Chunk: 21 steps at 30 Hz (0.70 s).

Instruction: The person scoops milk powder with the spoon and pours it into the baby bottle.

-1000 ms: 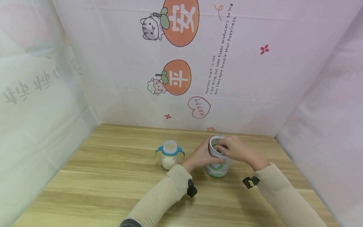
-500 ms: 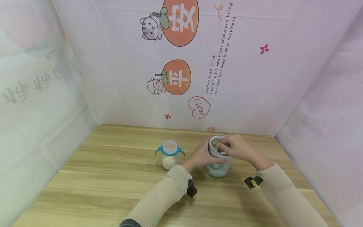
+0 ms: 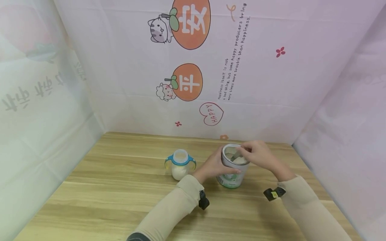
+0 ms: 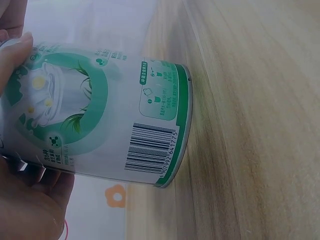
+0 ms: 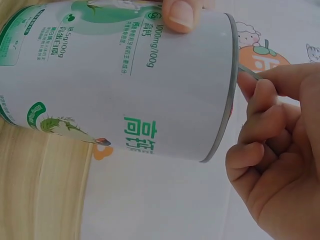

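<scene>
A white and green milk powder tin [image 3: 231, 180] without a lid stands on the wooden table. My left hand [image 3: 214, 164] grips it round the upper side, and the thumb [image 5: 181, 14] lies on its wall in the right wrist view. Over the open rim, my right hand [image 3: 258, 156] pinches the thin grey-green handle of a scoop [image 3: 236, 155] between thumb and forefinger. The scoop slants down into the tin, its lower end hidden there. Pale powder shows inside. In the left wrist view the tin's barcode side [image 4: 150, 147] faces the camera.
A baby bottle [image 3: 180, 171] with a blue two-handled collar stands upright, uncapped, left of the tin, white contents in its lower part. Printed white cloth [image 3: 135, 100] walls the table [image 3: 99, 187] at the back and both sides.
My right hand has moved a little up and to the right, and more of the scoop's handle now shows above the powder. The left hand and tin have stayed put.
</scene>
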Available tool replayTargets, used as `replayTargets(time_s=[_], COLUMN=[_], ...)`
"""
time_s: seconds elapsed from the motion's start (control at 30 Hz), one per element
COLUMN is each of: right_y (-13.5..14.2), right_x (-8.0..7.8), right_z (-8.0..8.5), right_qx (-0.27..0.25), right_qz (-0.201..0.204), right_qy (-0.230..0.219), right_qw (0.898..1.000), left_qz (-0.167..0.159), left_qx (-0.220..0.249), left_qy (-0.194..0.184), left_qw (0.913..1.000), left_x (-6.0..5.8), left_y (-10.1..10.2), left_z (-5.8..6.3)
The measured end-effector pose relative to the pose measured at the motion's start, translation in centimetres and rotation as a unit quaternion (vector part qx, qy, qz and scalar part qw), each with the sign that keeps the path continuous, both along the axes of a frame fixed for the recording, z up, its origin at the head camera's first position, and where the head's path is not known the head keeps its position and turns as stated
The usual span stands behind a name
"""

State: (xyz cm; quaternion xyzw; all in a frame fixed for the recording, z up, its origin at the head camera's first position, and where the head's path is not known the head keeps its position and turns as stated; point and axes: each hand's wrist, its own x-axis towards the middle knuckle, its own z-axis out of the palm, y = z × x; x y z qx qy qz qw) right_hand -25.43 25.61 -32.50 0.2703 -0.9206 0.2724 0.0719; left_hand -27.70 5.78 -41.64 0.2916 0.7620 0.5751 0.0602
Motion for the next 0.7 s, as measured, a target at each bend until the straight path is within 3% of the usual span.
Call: replayTargets(time_s=[0.7], right_y=[2.5], right_x=[0.3], right_z=[-1.1], right_qx=[-0.076], right_qz=[-0.058], right_qy=[-0.006], right_qw=[0.995], left_qz=[0.011], left_qx=[-0.009], left_qy=[0.002], left_qw=[0.9999], left_x=[0.1], left_y=[0.0], left_z=[0.0])
